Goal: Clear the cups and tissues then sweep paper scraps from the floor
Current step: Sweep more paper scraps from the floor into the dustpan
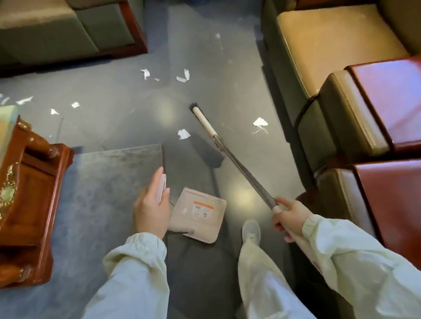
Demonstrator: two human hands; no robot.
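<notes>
Lying scattered across the floor (117, 123), the paper scraps (183, 134) are sitting ahead of both hands, the nearest flanking the broom (240, 166), whose shaft is angling forward-left. The right hand (289, 216) is gripping the broom; the left hand (151, 211) is clasping the dustpan (198, 212) handle.

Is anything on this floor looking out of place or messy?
Yes. Torn white paper scraps lie scattered over the grey floor, ahead of the long-handled broom and beige dustpan; they are litter, not yet swept.
</notes>
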